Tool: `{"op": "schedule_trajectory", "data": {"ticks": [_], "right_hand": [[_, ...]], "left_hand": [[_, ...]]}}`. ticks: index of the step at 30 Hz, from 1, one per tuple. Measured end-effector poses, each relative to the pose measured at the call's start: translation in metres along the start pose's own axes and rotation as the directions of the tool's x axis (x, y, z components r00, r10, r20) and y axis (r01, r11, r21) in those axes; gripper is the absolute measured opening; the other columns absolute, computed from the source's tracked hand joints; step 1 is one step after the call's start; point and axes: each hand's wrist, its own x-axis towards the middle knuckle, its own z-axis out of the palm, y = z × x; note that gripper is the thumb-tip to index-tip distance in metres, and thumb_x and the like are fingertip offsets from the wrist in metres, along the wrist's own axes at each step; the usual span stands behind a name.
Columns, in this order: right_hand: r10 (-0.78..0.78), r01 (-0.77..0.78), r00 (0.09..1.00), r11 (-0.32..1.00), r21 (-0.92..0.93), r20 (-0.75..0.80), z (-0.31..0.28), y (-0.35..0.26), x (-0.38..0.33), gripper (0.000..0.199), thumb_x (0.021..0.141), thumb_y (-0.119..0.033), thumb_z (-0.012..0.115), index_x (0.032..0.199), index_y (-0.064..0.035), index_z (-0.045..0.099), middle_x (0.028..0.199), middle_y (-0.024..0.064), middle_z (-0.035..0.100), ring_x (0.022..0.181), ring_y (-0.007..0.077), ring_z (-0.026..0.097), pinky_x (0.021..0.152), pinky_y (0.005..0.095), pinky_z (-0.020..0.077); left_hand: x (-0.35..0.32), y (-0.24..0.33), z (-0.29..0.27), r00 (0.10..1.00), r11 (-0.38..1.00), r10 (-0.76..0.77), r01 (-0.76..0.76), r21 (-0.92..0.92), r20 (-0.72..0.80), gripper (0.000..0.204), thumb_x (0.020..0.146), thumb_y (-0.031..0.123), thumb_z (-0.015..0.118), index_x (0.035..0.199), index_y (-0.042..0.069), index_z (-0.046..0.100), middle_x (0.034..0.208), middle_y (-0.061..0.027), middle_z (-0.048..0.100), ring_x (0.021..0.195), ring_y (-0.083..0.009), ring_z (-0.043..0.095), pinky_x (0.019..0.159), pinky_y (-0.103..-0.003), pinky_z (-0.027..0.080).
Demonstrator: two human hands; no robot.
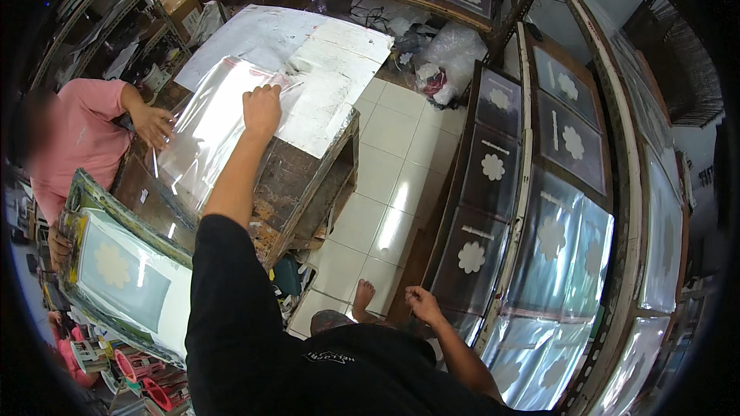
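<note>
My left hand (262, 112) is reached out over the work table, its fingers closed on the edge of a clear plastic sheet (212, 119). The sheet is glossy and lies partly over white boards (327, 58) at the table's far side. Lower down, at my right side, my right hand (422, 304) has its fingers curled in, with nothing visible in them. It is nearest to a rack tray (470, 285) of dark sheets with pale flower shapes. Across the table, a co-worker's hand (152, 125) is by the sheet's left edge.
A screen-printing frame (127, 270) with a pale flower stencil stands at the left; the co-worker's other hand (58, 246) touches its edge. Racks with printed sheets (551, 239) line the right. Bundled clear plastic (455, 54) lies at the back, beyond the tiled floor (385, 162).
</note>
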Motion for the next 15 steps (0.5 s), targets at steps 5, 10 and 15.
{"op": "schedule_trajectory", "data": {"ticks": [5,10,15], "right_hand": [[0.008,-0.016,1.000,0.964,0.267,0.029,-0.020,-0.090,0.001,0.032,0.099,-0.023,0.064,0.124,-0.0020,0.064,0.102,0.0105,0.072,0.094,0.0193,0.068,0.083,0.0326,0.0542],[-0.238,0.253,0.964,0.669,0.698,-0.121,-0.067,-0.201,0.015,0.042,0.103,-0.018,0.059,0.140,-0.0047,0.046,0.135,0.0134,0.056,0.123,0.0267,0.059,0.100,0.0399,0.0502],[-0.487,0.419,0.872,0.689,0.591,-0.050,-0.114,-0.285,-0.026,0.062,0.105,-0.036,0.054,0.155,-0.0083,0.030,0.141,0.0197,0.053,0.130,0.0288,0.051,0.110,0.0418,0.0407]], "left_hand": [[-0.047,0.059,-0.080,0.969,0.922,0.205,-0.239,-0.305,-0.140,0.013,0.083,0.012,0.070,0.095,0.008,0.071,0.087,-0.0100,0.067,0.087,-0.0303,0.064,0.080,-0.045,0.047],[-0.110,0.110,-0.157,0.894,0.747,0.368,-0.448,-0.490,-0.257,0.016,0.080,0.009,0.071,0.096,0.009,0.068,0.092,-0.0069,0.063,0.093,-0.0279,0.059,0.090,-0.046,0.043],[-0.175,0.137,-0.201,0.820,0.557,0.470,-0.563,-0.610,-0.328,0.022,0.076,0.006,0.072,0.097,0.009,0.066,0.095,-0.0046,0.062,0.095,-0.0264,0.059,0.093,-0.045,0.043]]}}
